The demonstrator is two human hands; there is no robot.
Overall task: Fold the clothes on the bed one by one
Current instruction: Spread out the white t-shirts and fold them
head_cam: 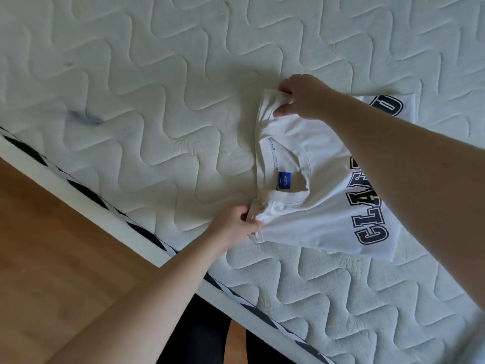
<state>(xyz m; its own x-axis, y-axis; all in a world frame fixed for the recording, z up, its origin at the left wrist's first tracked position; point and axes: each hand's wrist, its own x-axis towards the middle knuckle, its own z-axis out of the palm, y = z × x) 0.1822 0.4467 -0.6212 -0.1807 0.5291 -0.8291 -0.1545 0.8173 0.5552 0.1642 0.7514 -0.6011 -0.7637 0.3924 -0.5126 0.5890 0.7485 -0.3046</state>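
A white T-shirt with dark blue block letters lies on the quilted white mattress, collar end to the left, a blue label showing inside the neck. Its sides look folded in. My left hand pinches the near shoulder corner at the collar end. My right hand pinches the far shoulder corner, fingers curled around the cloth. My right forearm crosses over the shirt and hides part of the lettering.
The mattress edge, with dark striped piping, runs diagonally from upper left to lower right. A wooden floor lies beyond it at the lower left. My dark-clad legs stand against the bed edge.
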